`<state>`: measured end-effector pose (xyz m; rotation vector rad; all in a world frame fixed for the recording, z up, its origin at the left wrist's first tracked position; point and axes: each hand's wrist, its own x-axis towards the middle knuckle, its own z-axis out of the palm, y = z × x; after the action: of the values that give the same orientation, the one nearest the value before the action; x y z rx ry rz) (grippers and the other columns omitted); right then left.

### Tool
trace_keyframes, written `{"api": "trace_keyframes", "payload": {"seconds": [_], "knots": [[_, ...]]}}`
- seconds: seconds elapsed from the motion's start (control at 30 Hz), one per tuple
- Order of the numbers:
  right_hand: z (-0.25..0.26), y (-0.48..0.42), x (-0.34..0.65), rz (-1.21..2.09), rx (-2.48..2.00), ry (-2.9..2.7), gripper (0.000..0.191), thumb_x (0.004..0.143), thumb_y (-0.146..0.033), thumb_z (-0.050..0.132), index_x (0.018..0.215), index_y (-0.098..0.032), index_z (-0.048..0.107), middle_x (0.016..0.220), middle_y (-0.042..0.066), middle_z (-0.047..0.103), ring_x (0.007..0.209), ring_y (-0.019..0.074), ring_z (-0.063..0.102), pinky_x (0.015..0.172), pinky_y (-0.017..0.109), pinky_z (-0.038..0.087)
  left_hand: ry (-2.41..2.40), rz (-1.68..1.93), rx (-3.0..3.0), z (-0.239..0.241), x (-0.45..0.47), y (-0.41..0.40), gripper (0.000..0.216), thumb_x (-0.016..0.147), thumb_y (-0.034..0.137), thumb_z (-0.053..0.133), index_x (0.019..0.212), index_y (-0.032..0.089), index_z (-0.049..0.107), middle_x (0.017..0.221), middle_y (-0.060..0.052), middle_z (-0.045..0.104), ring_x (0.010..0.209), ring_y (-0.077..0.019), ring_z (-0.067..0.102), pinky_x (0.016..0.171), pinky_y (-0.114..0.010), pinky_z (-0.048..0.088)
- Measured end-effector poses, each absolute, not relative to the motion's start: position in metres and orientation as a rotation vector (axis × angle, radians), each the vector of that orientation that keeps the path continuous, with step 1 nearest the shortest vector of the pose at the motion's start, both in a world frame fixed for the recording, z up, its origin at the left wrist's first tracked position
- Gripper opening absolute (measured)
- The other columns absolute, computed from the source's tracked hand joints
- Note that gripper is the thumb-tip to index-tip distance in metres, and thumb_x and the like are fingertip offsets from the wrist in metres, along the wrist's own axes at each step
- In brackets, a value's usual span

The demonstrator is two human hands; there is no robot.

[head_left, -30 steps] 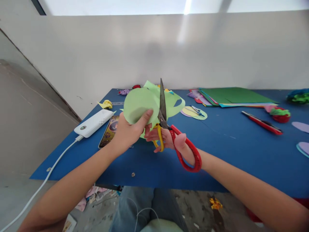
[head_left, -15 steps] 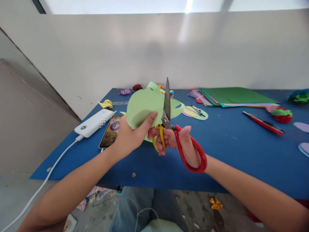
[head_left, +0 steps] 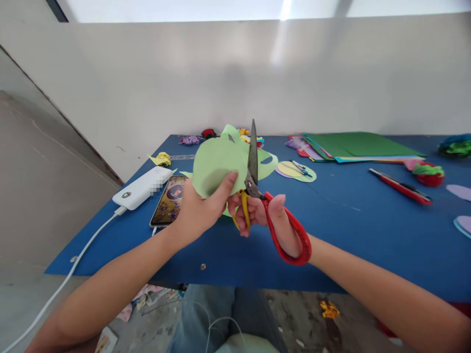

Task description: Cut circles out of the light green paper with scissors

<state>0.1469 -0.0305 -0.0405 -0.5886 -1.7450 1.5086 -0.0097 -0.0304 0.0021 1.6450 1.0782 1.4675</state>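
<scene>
Between the thumb and fingers of my left hand (head_left: 206, 201) is a rounded piece of light green paper (head_left: 219, 164), held up above the table. My right hand (head_left: 267, 215) is wrapped in the handles of a pair of scissors (head_left: 253, 159), one loop red and the other yellow. The metal blades point upward at the right edge of the green paper. A strip of the same green paper, with cut-out gaps, loops behind and to the right of the blades. Where the lower blade meets the paper is hidden.
A white power bank (head_left: 143, 186) with a cable and a phone (head_left: 169, 201) lie left on the blue table (head_left: 331, 235). Farther right are stacked coloured sheets (head_left: 360, 147), a red utility knife (head_left: 401, 187), paper ovals (head_left: 300, 171) and a red-green crumpled ball (head_left: 429, 174). A wall stands behind.
The scissors and my right hand have shifted slightly left and the green strip beside the blades has moved a little. My left hand keeps its grip on the paper.
</scene>
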Motion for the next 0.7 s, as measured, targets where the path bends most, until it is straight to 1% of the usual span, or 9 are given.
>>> {"api": "trace_keyframes", "payload": {"seconds": [0.07, 0.23, 0.37, 0.47, 0.57, 0.7], "knots": [[-0.0401, -0.0309, 0.1473, 1.509, -0.582, -1.749, 0.090, 0.072, -0.087, 0.006, 0.100, -0.018, 0.055, 0.077, 0.004, 0.050, 0.063, 0.0156, 0.047, 0.066, 0.033, 0.046, 1.081, 1.467, 1.651, 0.0017, -0.0100, -0.0304, 0.035, 0.087, 0.037, 0.060, 0.060, 0.014, 0.057, 0.048, 0.000, 0.057, 0.039, -0.0085, 0.053, 0.038, -0.018, 0.043], [-0.0390, -0.0324, 0.1486, 1.561, -0.559, -1.711, 0.077, 0.078, -0.084, 0.017, 0.099, -0.020, 0.056, 0.075, 0.003, 0.046, 0.065, 0.0174, 0.045, 0.066, 0.034, 0.043, 1.080, 1.455, 1.662, 0.0018, -0.0105, -0.0305, 0.035, 0.087, 0.036, 0.060, 0.061, 0.014, 0.058, 0.048, 0.000, 0.057, 0.040, -0.0091, 0.053, 0.037, -0.019, 0.042], [-0.0407, -0.0327, 0.1466, 1.570, -0.572, -1.653, 0.080, 0.076, -0.085, 0.013, 0.096, -0.019, 0.054, 0.074, 0.001, 0.041, 0.064, 0.0157, 0.041, 0.063, 0.034, 0.041, 1.078, 1.454, 1.654, 0.0021, -0.0106, -0.0304, 0.034, 0.087, 0.035, 0.061, 0.060, 0.014, 0.058, 0.050, 0.000, 0.058, 0.040, -0.0090, 0.054, 0.038, -0.018, 0.043], [-0.0427, -0.0321, 0.1451, 1.618, -0.578, -1.612, 0.081, 0.074, -0.087, 0.014, 0.095, -0.019, 0.053, 0.073, -0.001, 0.036, 0.061, 0.0139, 0.037, 0.062, 0.032, 0.040, 1.070, 1.446, 1.671, 0.0025, -0.0110, -0.0303, 0.034, 0.087, 0.033, 0.061, 0.059, 0.014, 0.058, 0.050, 0.000, 0.058, 0.040, -0.0080, 0.054, 0.038, -0.017, 0.043], [-0.0442, -0.0313, 0.1443, 1.645, -0.568, -1.590, 0.082, 0.072, -0.088, 0.014, 0.095, -0.019, 0.052, 0.072, -0.001, 0.035, 0.059, 0.0132, 0.035, 0.059, 0.032, 0.039, 1.073, 1.425, 1.693, 0.0032, -0.0117, -0.0301, 0.035, 0.087, 0.032, 0.061, 0.058, 0.014, 0.058, 0.049, 0.001, 0.058, 0.039, -0.0067, 0.052, 0.039, -0.017, 0.043], [-0.0427, -0.0325, 0.1440, 1.648, -0.585, -1.578, 0.081, 0.072, -0.088, 0.015, 0.092, -0.019, 0.051, 0.073, -0.001, 0.034, 0.060, 0.0130, 0.034, 0.059, 0.031, 0.038, 1.096, 1.399, 1.706, 0.0050, -0.0132, -0.0301, 0.036, 0.087, 0.034, 0.061, 0.057, 0.015, 0.057, 0.047, 0.001, 0.057, 0.038, -0.0068, 0.050, 0.038, -0.017, 0.041]]}}
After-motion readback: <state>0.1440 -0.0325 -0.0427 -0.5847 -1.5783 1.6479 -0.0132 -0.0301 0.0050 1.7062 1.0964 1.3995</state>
